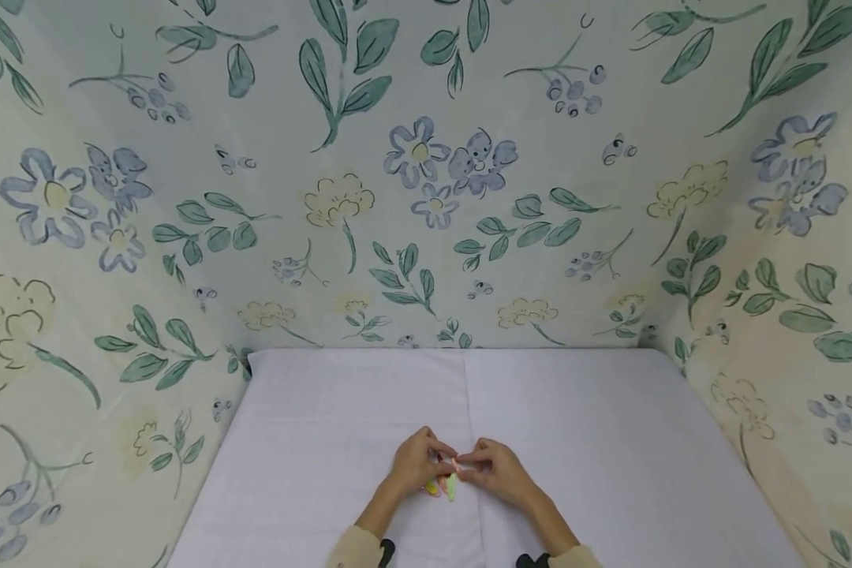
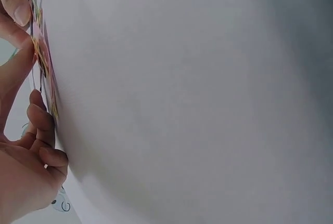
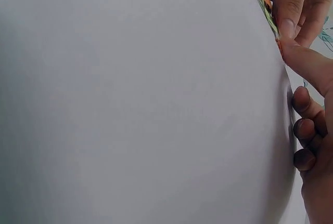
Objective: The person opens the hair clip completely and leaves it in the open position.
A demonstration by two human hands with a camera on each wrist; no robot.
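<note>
Low over the white cloth, near the middle of the head view, both hands meet at a small bundle of thin colourful strands. Green, yellow, orange and pink show in it, but its exact kind is unclear. The left hand pinches it from the left between thumb and fingers. From the right, the right hand pinches its upper end, fingertips close to the left ones. In the left wrist view the strands run down below the thumb; the right wrist view shows green and orange strands beside the left fingers.
A white-covered table with a seam down its middle lies under the hands. Floral fabric hangs behind it and along both sides. Dark bands circle the wrists below pale sleeves.
</note>
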